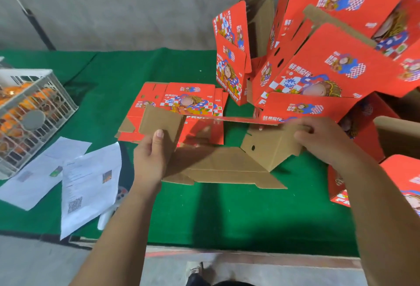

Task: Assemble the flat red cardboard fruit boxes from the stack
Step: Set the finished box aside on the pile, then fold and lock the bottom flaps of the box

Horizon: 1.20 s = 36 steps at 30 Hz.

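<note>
The counter (204,213) is covered in green cloth with a matt, felt-like nap. The half-folded box (222,165) is plain brown cardboard inside, dull and unprinted, while the flat stack (188,101) and finished boxes (322,63) show smooth red printed faces. The crate (34,113) looks like grey moulded plastic lattice. The sheets (88,183) are thin white paper.
</note>
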Motion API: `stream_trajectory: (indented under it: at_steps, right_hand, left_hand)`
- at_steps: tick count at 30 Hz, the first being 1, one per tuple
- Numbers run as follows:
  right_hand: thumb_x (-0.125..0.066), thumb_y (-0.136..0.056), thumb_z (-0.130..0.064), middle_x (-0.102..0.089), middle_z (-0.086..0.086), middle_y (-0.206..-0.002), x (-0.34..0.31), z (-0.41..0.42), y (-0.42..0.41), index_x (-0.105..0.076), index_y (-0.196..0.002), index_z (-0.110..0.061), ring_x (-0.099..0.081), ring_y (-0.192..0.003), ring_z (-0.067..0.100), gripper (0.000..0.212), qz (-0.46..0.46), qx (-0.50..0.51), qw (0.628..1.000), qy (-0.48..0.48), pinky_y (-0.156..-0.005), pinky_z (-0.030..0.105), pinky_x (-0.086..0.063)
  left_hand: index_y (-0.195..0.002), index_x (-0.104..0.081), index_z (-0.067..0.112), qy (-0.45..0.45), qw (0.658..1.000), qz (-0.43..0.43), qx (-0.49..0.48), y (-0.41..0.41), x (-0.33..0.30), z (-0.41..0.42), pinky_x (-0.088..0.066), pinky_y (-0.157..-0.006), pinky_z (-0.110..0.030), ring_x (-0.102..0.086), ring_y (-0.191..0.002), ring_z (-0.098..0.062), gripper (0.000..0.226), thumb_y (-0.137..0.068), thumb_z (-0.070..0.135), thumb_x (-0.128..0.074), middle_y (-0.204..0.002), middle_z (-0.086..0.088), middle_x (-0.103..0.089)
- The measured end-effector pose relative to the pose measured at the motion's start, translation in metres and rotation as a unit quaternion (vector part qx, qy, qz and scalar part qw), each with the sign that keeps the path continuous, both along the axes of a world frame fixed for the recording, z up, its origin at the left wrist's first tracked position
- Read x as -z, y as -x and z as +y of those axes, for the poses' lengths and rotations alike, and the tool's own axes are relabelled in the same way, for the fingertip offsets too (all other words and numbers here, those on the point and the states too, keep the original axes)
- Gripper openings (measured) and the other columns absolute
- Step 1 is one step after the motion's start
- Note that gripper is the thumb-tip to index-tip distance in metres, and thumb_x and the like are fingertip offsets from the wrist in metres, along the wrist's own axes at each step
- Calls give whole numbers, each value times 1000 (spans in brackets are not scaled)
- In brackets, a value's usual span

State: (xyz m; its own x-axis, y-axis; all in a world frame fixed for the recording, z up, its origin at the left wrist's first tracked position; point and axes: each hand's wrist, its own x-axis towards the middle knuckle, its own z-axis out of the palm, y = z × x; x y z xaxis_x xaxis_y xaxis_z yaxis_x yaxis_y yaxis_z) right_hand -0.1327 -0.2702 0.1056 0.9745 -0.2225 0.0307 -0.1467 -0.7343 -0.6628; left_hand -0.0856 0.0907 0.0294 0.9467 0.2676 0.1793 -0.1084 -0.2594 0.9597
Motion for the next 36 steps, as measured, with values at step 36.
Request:
stream_trajectory:
  at_steps: [36]
  right_hand:
    - [-58,-101,-11,-78,5,-86,63,28,1,-68,-117,-17,-74,-67,20,20,-62,186,790,-581,-60,30,-56]
  left_hand:
    - [-83,-52,-2,7,977,-64,-201,-26,-19,-56,-35,-78,-40,-43,-86,-22,23,-100,13,-45,-89,-16,-52]
